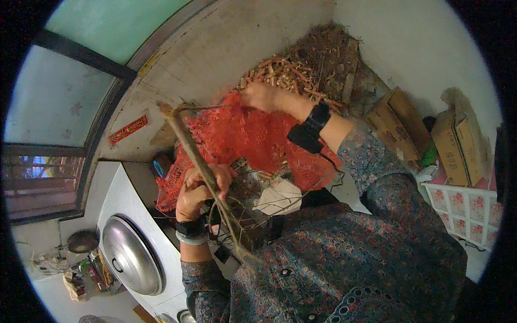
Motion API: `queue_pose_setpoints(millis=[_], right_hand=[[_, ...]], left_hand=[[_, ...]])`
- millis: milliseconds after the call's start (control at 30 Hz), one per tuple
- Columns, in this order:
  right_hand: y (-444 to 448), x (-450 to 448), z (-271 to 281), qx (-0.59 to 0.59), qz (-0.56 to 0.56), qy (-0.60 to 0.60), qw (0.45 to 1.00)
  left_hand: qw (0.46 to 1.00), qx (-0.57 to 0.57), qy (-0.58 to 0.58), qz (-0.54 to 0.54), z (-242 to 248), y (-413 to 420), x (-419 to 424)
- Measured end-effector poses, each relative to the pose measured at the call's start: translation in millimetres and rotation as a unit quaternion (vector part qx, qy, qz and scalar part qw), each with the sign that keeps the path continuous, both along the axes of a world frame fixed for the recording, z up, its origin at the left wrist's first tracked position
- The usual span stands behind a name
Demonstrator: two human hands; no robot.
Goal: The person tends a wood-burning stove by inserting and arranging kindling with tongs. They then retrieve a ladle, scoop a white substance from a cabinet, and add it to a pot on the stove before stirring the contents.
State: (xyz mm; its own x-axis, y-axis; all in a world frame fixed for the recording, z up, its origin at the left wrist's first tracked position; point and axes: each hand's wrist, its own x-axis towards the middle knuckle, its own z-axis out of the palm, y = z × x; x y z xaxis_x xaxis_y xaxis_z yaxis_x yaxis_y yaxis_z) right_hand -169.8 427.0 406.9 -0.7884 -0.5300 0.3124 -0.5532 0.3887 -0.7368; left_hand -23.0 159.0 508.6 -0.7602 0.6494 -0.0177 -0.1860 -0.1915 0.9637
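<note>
My left hand (202,185) is closed around a long bare tree branch (190,149), which slants from upper left down toward my shirt. Thin twigs fork off its lower part. A red mesh sack (258,133) hangs in folds beyond the branch, just above and to the right of that hand. At the sack's upper edge is my right hand (258,97), blurred, with its fingers by the red mesh and the tip of a thin side twig; what it grips is unclear. Both wrists wear black straps.
Wood chips (282,72) and brushwood (327,52) are heaped against the wall. Cardboard boxes (398,121) and a white plastic basket (460,210) stand at right. A metal lid (131,254) covers a wok on the white stove top (117,194) at left. A pale block (280,198) lies below the sack.
</note>
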Motion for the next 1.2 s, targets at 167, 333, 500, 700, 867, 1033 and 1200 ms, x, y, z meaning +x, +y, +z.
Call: queue_pose_setpoints(millis=[167,333,500,700,867,1033,1200], right_hand=[[9.6,21.3,-84.4,0.354,0.078,0.059,0.93],[98.6,4.3,-127.2,0.242,-0.027,-0.006,0.97],[175.0,16.0,-123.8,-0.123,-0.4,-0.407,0.812],[264.4,19.6,-93.5,-0.055,-0.454,-0.249,0.854],[288.4,16.7,-50.9,-0.338,-0.467,-0.288,0.765],[298.6,22.4,47.2,-0.123,-0.363,0.094,0.919],[302.2,33.9,136.2,-0.14,-0.401,0.101,0.9]], left_hand=[[0.995,0.048,0.061,0.069,28.3,-15.8,-1.1],[0.99,0.049,0.095,0.092,59.1,-58.2,0.6],[0.988,-0.013,0.106,0.108,70.0,-90.4,6.1],[0.976,-0.08,0.15,0.136,58.9,-91.7,-15.4],[0.969,-0.138,0.092,0.185,47.3,-58.6,-42.8],[0.928,-0.307,0.045,0.206,23.7,-19.6,-93.0],[0.909,-0.343,0.202,0.127,-14.1,6.0,-169.3]])
